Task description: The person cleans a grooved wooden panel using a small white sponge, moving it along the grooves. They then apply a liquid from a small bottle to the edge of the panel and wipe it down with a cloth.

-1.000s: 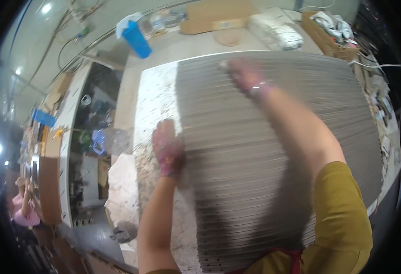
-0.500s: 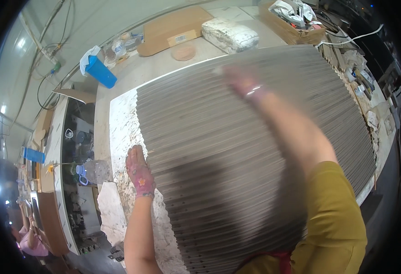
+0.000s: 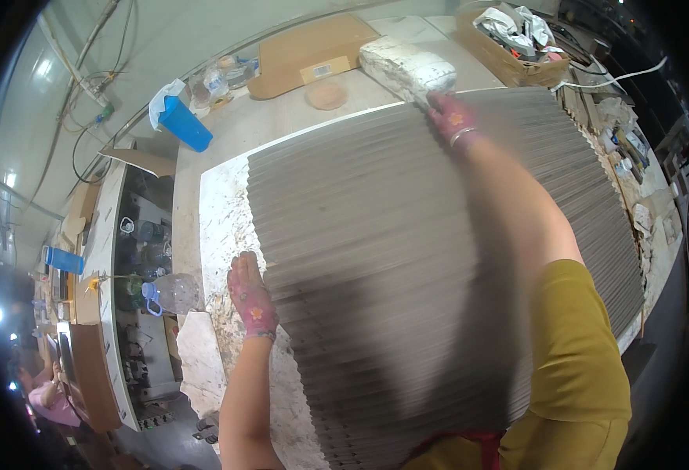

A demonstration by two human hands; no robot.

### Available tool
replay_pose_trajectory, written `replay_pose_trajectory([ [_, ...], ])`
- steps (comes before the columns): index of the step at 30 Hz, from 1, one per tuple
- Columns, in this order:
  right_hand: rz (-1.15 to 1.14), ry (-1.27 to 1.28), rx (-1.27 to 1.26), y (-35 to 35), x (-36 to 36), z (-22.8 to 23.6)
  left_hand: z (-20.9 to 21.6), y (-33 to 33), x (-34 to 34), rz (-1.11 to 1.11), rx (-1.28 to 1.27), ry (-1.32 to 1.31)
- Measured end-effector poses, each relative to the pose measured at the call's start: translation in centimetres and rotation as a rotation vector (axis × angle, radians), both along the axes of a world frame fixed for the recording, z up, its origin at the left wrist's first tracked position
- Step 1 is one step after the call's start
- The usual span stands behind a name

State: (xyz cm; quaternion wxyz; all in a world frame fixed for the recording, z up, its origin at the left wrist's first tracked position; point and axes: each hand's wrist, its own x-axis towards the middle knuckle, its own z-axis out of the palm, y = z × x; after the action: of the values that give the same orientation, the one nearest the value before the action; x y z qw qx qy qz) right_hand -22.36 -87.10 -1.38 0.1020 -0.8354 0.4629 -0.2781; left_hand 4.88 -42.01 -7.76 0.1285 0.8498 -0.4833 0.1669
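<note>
Pink-gloved left hand (image 3: 252, 298): fingers straight, beside grey ridged strips (image 3: 360, 211); pink-gloved right hand (image 3: 453, 119): grip unclear. Uneven push risks skew.

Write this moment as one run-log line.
left hand: flat, at left edge of ridged panel | right hand: at panel's far edge, near white block, grip unclear | blue container: off panel's far-left corner

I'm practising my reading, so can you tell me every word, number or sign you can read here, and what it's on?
No words or numbers can be read here.
Pale label on the brown cardboard: printing too small to read.
Ribbed sheet: no writing visible.
Left hand: a yellowish flower, a picture, not a word.
</note>
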Motion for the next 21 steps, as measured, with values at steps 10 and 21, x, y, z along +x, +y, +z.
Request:
replay_pose_trajectory([
  [10, 0.321, 0.157, -0.011, 17.8, 22.5, 1.9, -0.6, 0.0, 0.0, 0.017, 0.042, 0.053],
  [21, 0.616, 0.09, -0.166, 17.9, 20.5, 5.0, 1.3, 0.2, -0.3, -0.018, -0.027, 0.04],
])
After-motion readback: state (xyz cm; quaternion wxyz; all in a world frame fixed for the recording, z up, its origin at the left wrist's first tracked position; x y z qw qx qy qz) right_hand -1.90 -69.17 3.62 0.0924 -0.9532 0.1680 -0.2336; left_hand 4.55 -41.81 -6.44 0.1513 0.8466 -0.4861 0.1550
